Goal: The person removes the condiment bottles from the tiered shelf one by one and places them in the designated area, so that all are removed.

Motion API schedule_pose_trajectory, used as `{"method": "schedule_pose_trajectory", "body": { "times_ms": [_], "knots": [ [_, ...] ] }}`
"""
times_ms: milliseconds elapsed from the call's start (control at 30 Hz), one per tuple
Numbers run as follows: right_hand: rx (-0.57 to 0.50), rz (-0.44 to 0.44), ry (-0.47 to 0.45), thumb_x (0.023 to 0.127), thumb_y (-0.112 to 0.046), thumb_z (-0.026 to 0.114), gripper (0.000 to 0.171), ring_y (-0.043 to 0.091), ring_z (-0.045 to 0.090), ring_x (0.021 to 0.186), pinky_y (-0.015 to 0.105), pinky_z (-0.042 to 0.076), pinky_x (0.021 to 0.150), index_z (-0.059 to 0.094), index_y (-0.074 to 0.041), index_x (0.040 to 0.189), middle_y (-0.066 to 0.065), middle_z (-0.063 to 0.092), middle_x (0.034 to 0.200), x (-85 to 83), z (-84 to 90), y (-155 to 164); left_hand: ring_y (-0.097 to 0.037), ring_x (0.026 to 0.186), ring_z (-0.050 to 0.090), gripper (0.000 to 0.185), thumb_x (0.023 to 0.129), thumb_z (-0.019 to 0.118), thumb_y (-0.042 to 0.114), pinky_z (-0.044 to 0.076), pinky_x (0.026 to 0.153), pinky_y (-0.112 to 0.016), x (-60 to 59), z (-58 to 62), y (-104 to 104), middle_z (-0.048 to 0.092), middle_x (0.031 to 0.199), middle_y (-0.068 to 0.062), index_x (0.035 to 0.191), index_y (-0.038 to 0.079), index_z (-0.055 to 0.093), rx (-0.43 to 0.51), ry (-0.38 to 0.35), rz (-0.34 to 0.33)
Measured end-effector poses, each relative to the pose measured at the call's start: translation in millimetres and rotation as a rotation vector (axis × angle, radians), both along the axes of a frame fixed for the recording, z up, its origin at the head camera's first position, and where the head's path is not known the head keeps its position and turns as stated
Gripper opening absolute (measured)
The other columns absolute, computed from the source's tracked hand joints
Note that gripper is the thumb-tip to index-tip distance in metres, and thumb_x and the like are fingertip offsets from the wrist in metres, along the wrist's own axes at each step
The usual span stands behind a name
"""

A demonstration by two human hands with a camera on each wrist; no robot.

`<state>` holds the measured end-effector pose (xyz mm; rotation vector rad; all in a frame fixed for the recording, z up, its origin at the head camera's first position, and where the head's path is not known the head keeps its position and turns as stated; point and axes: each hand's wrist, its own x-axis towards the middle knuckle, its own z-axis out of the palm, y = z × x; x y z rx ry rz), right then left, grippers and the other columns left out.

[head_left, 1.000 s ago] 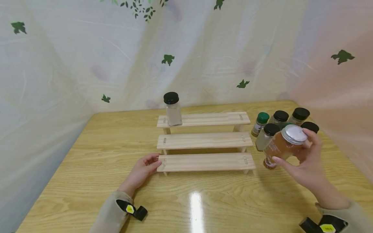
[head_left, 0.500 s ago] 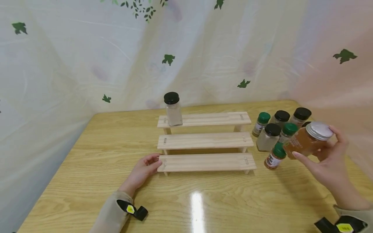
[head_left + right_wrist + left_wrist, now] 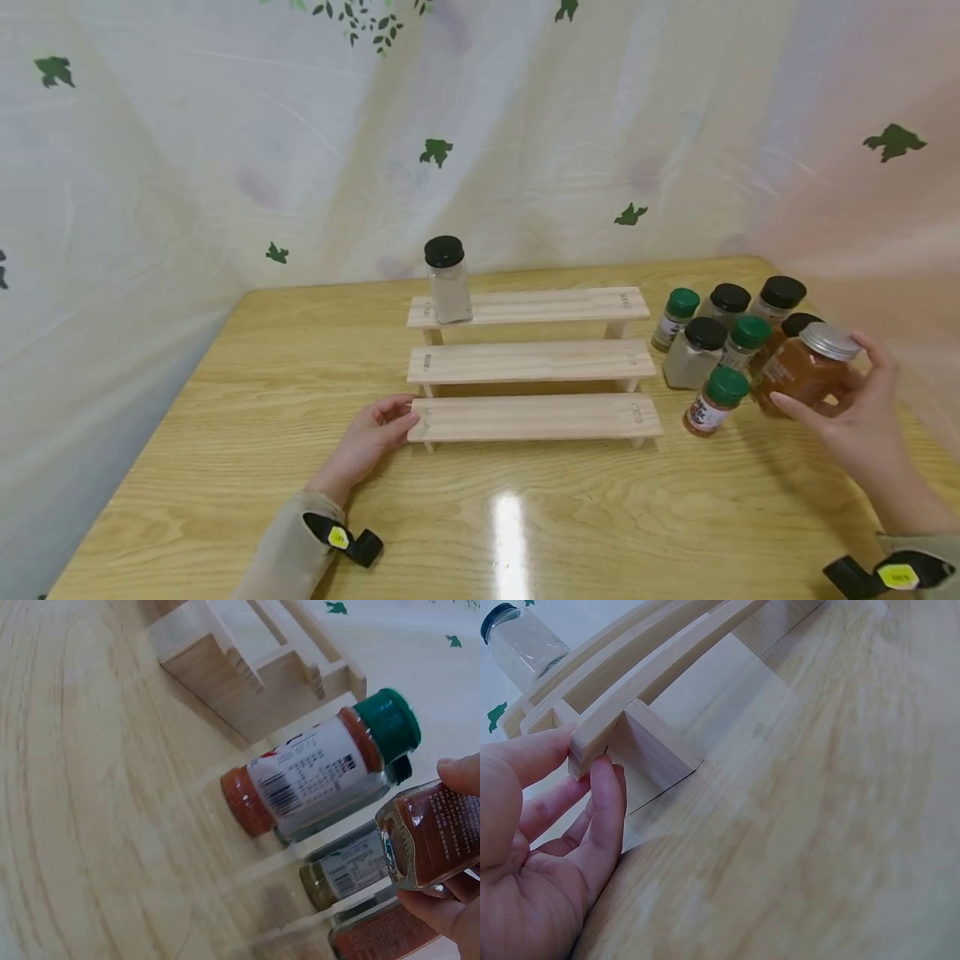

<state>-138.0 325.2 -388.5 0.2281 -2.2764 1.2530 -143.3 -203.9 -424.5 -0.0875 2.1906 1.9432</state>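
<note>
Gripping a silver-lidded jar (image 3: pixel 806 369) of brown contents, the right hand (image 3: pixel 855 417) holds it with fingers curled round its glass side, just above the desk (image 3: pixel 225 433) at the right edge of a cluster of spice bottles. Across the glossy, pale-grained wooden desk, the left hand (image 3: pixel 371 437) rests with relaxed, straight fingers touching the left end of the lowest step of a three-tier rack (image 3: pixel 532 362) of bare, light wood.

Nearest the jar stands a green-capped bottle (image 3: pixel 716 400) with a white label and red spice; behind it wait more round bottles with green and black caps. Only one black-capped shaker (image 3: pixel 447 279), clear-sided and filled with pale powder, stands on the rack, at the left of the top step. By that showing, the shelving looks barely begun, with two steps bare. A translucent leaf-printed curtain (image 3: pixel 480 125) hangs behind.
</note>
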Motion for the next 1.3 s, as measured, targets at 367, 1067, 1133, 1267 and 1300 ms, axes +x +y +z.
{"method": "schedule_pose_trajectory", "body": {
  "times_ms": [367,1067,1133,1267,1300],
  "knots": [
    [0.002,-0.007,-0.161,0.076,0.018,0.065,0.099,-0.015,0.047,0.084,0.002,0.043,0.066,0.005,-0.023,0.143,-0.024,0.043,0.101,-6.2,-20.0,5,-0.003,0.084,0.051,0.045,0.093,0.057,0.008,0.046,0.071,-0.017,-1.8,-1.4,0,0.052,0.099,0.001,0.131,-0.011,0.043,-0.001,-0.002,-0.003],
    [0.052,0.035,-0.185,0.077,0.018,0.065,0.098,-0.013,0.051,0.076,0.004,0.043,0.064,0.001,-0.020,0.140,-0.018,0.040,0.101,-13.1,-35.1,4,-0.002,0.082,0.052,0.044,0.093,0.056,0.007,0.047,0.071,-0.018,-1.3,-2.1,-2,0.053,0.097,0.002,0.131,-0.012,0.043,0.005,0.006,-0.012],
    [0.072,0.033,-0.163,0.076,0.019,0.065,0.097,-0.013,0.051,0.075,0.004,0.042,0.064,0.002,-0.018,0.140,-0.020,0.039,0.101,-12.3,-35.1,3,-0.002,0.082,0.052,0.044,0.093,0.056,0.006,0.046,0.070,-0.017,-1.1,-2.4,-2,0.053,0.097,0.003,0.131,-0.012,0.043,0.009,0.009,-0.012],
    [0.116,0.022,-0.110,0.072,0.022,0.067,0.096,-0.014,0.047,0.074,0.003,0.039,0.063,0.006,-0.009,0.138,-0.024,0.037,0.101,-11.5,-35.0,2,-0.002,0.082,0.053,0.043,0.093,0.056,0.005,0.046,0.070,-0.017,-1.2,-3.1,-2,0.054,0.096,0.003,0.130,-0.013,0.043,0.014,0.012,-0.008],
    [0.121,0.023,-0.102,0.071,0.022,0.068,0.095,-0.015,0.046,0.075,0.002,0.039,0.063,0.006,-0.007,0.138,-0.026,0.037,0.101,-11.3,-35.1,2,-0.002,0.082,0.053,0.043,0.093,0.056,0.005,0.046,0.071,-0.017,-1.2,-2.9,-1,0.054,0.096,0.003,0.130,-0.013,0.043,0.015,0.012,-0.008]
  ]
}}
